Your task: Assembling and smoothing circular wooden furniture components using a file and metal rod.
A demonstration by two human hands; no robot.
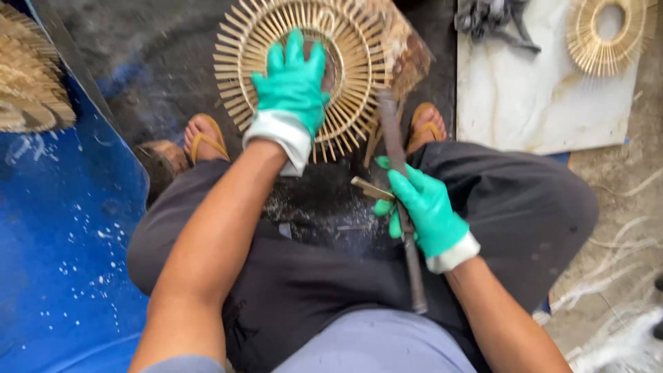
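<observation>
The left hand (290,86), in a green glove, presses flat on a round sunburst frame of bamboo slats (304,72). Beside it, nearer the body, the right hand (421,207) grips a long dark metal rod (402,200) and, it seems, a small flat slat (371,188) at its fingertips.

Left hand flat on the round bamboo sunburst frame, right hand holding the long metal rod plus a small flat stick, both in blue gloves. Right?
Not quite: the gloves are green, not blue, as the head view shows. The rest holds: the left hand presses flat on the round bamboo frame, and the right hand grips the long metal rod together with a small flat stick.
</observation>
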